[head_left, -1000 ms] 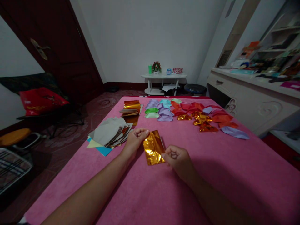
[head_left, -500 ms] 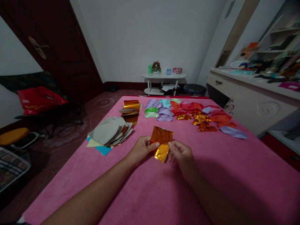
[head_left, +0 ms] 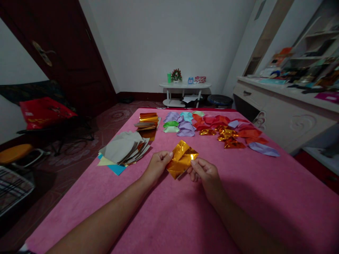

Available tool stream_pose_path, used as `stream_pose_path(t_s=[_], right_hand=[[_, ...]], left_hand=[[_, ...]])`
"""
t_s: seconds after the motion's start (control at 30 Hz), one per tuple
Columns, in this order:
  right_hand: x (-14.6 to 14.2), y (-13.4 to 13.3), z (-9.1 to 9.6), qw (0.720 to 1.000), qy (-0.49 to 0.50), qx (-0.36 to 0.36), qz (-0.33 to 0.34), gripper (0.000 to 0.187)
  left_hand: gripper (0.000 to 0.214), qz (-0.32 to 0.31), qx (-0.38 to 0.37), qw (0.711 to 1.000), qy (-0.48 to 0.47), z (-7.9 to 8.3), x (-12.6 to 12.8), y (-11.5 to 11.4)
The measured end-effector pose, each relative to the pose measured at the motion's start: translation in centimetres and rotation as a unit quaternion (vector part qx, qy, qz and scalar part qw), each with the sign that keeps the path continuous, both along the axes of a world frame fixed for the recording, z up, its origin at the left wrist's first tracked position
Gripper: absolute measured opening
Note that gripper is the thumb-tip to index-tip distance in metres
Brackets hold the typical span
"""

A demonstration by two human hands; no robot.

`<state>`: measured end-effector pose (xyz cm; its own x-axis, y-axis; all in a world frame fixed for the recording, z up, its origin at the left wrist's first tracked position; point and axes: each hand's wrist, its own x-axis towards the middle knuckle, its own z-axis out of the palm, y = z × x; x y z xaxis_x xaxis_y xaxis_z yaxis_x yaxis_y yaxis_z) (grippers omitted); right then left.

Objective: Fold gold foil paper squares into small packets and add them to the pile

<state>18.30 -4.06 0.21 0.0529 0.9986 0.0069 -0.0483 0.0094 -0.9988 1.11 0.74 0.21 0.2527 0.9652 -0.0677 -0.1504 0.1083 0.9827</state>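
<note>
A creased sheet of shiny gold foil paper [head_left: 182, 160] is held up just above the pink cloth, turned with a corner pointing away from me. My left hand [head_left: 159, 165] pinches its left edge between thumb and fingers. On the opposite side my right hand [head_left: 205, 173] grips the right edge, thumb on top and fingers curled beneath. Beyond the hands lie folded gold paper pieces [head_left: 228, 134], with purple folded pieces [head_left: 186, 128] and red folded pieces [head_left: 212, 120] around them.
Left of my hands lies a fanned stack of grey-backed paper sheets [head_left: 119, 146], over blue and yellow sheets. Behind it sits a pile of gold sheets [head_left: 147, 125]. The pink cloth [head_left: 159, 218] covers the table. A cluttered white dresser [head_left: 286, 102] stands at the right.
The gold paper has been turned between my hands from roughly upright to a diamond position, and its face now looks brighter. My left hand has shifted slightly left.
</note>
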Motion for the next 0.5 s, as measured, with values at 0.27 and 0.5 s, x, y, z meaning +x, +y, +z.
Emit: stream_pose_path(t_s=[0.27,0.5], right_hand=[[-0.17,0.09,0.01,1.0,-0.005,0.012,0.024,0.036],[-0.32,0.05,0.17,1.0,-0.008,0.015,0.021,0.031]], left_hand=[[0.049,-0.005,-0.01,1.0,-0.021,-0.32,0.03,0.01],[0.049,0.002,-0.028,0.999,-0.036,-0.01,0.04,-0.05]])
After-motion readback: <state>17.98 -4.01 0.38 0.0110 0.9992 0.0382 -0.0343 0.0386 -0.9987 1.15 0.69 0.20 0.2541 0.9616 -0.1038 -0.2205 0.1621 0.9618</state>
